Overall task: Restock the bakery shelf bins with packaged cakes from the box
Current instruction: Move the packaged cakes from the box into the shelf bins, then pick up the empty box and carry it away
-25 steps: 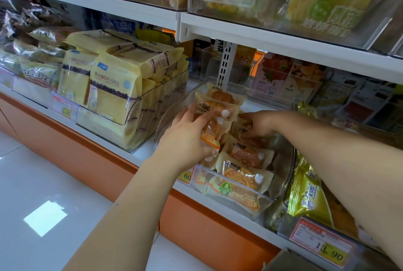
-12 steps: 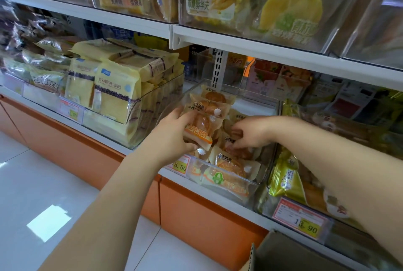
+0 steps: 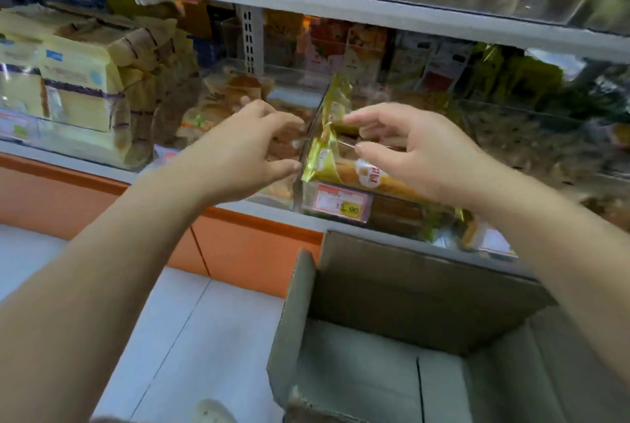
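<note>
Head view showed 2 empty hands, the left hand and the right hand, fingers loosely spread and apart, before the clear bin of blurred packaged cakes, the open box below them.

We look through one wide-angle head camera, facing forward and down, close to the shelf. The box fills the lower right, the floor the lower left; everything is blurred.
</note>
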### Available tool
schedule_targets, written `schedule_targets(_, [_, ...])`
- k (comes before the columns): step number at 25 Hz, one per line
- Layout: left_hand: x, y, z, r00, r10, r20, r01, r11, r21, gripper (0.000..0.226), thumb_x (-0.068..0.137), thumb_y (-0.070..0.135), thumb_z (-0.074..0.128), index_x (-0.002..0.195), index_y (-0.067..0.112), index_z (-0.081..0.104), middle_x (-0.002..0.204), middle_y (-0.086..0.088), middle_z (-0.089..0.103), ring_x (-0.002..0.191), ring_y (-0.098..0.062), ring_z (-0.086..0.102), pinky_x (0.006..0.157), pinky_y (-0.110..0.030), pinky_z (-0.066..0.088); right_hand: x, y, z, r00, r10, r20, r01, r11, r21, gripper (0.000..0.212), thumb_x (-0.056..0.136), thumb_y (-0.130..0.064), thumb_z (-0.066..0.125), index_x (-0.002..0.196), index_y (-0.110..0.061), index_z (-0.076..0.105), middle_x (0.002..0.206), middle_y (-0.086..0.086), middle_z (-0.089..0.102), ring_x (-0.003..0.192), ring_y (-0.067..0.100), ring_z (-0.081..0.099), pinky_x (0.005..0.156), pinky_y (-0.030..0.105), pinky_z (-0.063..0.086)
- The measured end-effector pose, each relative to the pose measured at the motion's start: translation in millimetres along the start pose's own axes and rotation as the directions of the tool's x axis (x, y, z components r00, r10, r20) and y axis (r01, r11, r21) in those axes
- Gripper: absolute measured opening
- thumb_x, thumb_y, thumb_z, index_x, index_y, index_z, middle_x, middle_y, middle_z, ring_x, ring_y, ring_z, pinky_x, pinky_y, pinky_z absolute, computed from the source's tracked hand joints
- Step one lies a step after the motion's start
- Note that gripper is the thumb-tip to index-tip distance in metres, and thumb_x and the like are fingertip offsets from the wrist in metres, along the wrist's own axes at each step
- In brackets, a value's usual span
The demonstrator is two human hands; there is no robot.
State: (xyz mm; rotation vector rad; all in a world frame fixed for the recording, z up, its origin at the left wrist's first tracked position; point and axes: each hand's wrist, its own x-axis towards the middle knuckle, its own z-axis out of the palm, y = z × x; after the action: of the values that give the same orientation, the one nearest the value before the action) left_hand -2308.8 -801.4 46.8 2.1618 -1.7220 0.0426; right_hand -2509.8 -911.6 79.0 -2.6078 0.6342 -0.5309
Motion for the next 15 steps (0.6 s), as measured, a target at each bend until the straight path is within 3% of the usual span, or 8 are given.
schedule_targets(2, [-12.1, 32.2, 7.9, 0.998, 0.053, 0.042, -0.052, 0.998, -0.018, 0.058, 0.088, 0.048, 0.063, 0.141, 0.036, 0.043, 0.138, 0.005, 0.041, 0.116, -0.011, 0.049, 0.096, -0.029, 0.044, -40.8, 13.1, -10.8, 0.998, 0.049, -0.027, -0.048, 0.999, 0.02, 0.032, 0.094, -0.029, 0.057, 0.124, -0.041, 0.055, 0.112, -0.028, 0.055, 0.102, -0.012, 0.053, 0.082, 0.004, 0.042])
schedule_targets(4, [-24.8, 62.6, 23.2, 0.988, 0.109, 0.111, -0.104, 0.993, -0.054, 0.056, 0.088, 0.048, 0.062, 0.14, 0.037, 0.043, 0.135, 0.01, 0.041, 0.108, -0.003, 0.046, 0.089, -0.022, 0.04, -78.9, 30.0, -18.1, 0.993, 0.117, -0.026, -0.115, 0.992, 0.058, 0.031, 0.094, -0.027, 0.057, 0.123, -0.039, 0.057, 0.112, -0.026, 0.058, 0.101, -0.011, 0.055, 0.082, 0.008, 0.045])
schedule_targets(9, [-41.5, 116.5, 79.5, 0.922, 0.168, 0.349, -0.142, 0.985, -0.1, 0.053, 0.091, 0.046, 0.061, 0.141, 0.04, 0.042, 0.145, 0.015, 0.037, 0.112, -0.002, 0.046, 0.096, -0.023, 0.039, -156.8, 91.0, -13.2, 0.958, 0.279, 0.066, -0.281, 0.96, 0.013, 0.036, 0.094, -0.031, 0.057, 0.129, -0.041, 0.052, 0.121, -0.019, 0.059, 0.105, -0.007, 0.055, 0.091, 0.021, 0.049])
schedule_targets(12, [-56.0, 124.3, 108.8, 0.904, 0.116, 0.412, -0.112, 0.993, -0.033, 0.054, 0.092, 0.044, 0.06, 0.143, 0.038, 0.041, 0.152, 0.011, 0.033, 0.128, -0.01, 0.046, 0.105, -0.028, 0.04, -196.8, 134.0, -7.0, 0.903, 0.384, 0.192, -0.373, 0.923, -0.093, 0.041, 0.093, -0.038, 0.057, 0.133, -0.043, 0.047, 0.134, -0.015, 0.053, 0.112, 0.001, 0.055, 0.098, 0.029, 0.047])
schedule_targets(15, [-71.7, 119.4, 125.5, 0.896, 0.002, 0.444, -0.043, 0.996, 0.083, 0.056, 0.093, 0.043, 0.06, 0.144, 0.037, 0.04, 0.157, 0.006, 0.027, 0.14, -0.016, 0.035, 0.112, -0.033, 0.036, -220.1, 164.7, -7.7, 0.829, 0.459, 0.321, -0.421, 0.888, -0.183, 0.051, 0.092, -0.043, 0.056, 0.14, -0.043, 0.038, 0.143, -0.01, 0.045, 0.115, 0.006, 0.053, 0.098, 0.027, 0.044])
